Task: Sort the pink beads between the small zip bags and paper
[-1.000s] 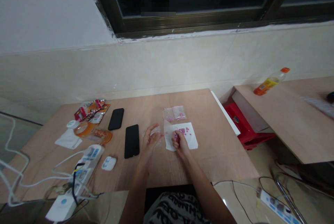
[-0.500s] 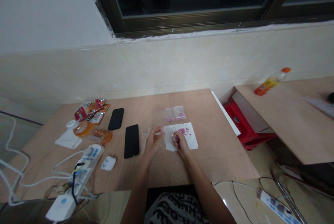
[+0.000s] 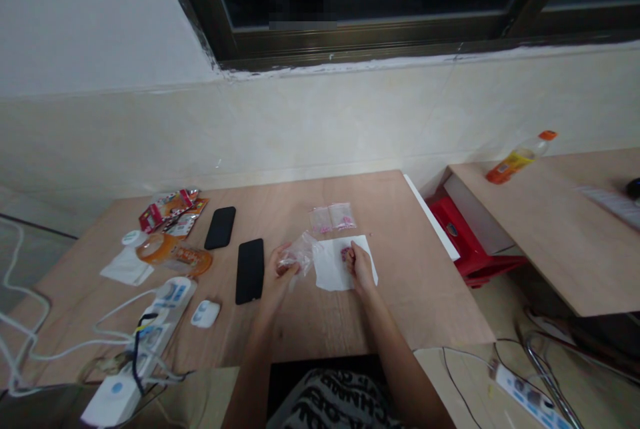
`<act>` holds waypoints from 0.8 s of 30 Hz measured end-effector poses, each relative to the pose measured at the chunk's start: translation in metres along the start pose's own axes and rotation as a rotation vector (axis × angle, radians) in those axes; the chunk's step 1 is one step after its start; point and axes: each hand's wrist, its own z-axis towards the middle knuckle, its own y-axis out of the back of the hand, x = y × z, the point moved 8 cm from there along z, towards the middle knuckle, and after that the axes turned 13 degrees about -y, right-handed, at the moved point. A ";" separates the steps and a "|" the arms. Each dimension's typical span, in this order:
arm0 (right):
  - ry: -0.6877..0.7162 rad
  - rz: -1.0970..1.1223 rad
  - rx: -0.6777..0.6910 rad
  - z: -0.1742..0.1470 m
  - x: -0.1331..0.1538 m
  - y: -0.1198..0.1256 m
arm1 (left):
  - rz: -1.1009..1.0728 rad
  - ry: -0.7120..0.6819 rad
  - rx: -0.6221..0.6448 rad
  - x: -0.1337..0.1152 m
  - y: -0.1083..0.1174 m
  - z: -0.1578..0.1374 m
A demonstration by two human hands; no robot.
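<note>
Clear plastic bag (image 3: 299, 254), white paper sheet (image 3: 333, 269), matt wooden table (image 3: 400, 296).

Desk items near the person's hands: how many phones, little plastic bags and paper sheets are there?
Black phones: 2
Small clear bags: 3, one in the left hand, two lying beyond the paper
White paper sheets: 1, under the right hand
Total: 6

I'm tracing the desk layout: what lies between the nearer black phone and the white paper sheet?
In the head view, the left hand sits there, holding a small clear plastic bag, between the nearer black phone and the white paper sheet.
</note>
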 end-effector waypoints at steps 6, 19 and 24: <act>0.428 -0.399 -0.264 0.003 0.043 0.018 | 0.096 -0.002 -0.119 0.015 0.039 -0.013; 0.577 -0.650 -0.332 0.003 0.052 0.008 | 0.703 -0.171 -0.034 0.028 0.051 -0.023; 0.481 -0.483 -0.282 0.007 0.048 0.013 | 1.076 -0.328 0.006 0.016 0.037 -0.025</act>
